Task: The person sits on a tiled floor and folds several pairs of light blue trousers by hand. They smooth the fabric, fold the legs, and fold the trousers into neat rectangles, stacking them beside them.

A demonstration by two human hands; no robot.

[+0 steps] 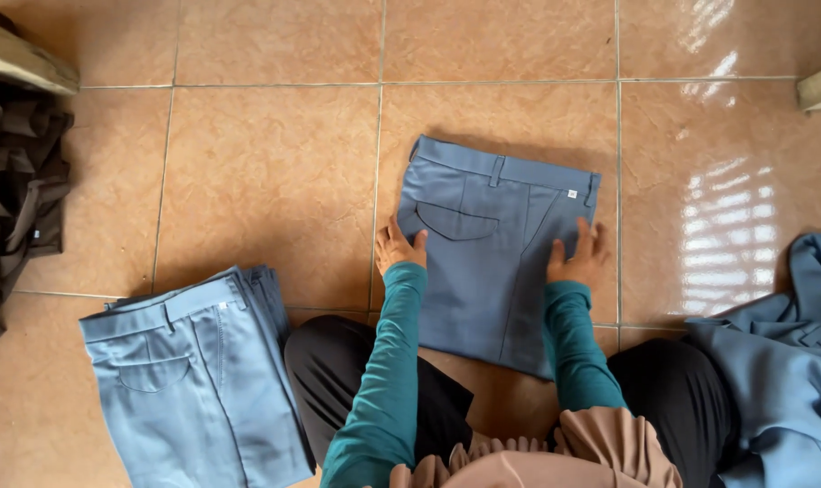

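On the tiled floor [266, 163] I see folded blue-grey trousers [492, 244] at twelve o'clock, pinned flat. My left hand [398, 246] and right hand [580, 258] lie spread, palms down, grasping nothing. A folded stack [193, 380] waits at eight o'clock.

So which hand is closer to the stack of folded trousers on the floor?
Left. The left hand presses the spread trousers' near edge, toward the stack; the right hand lies on their far side.
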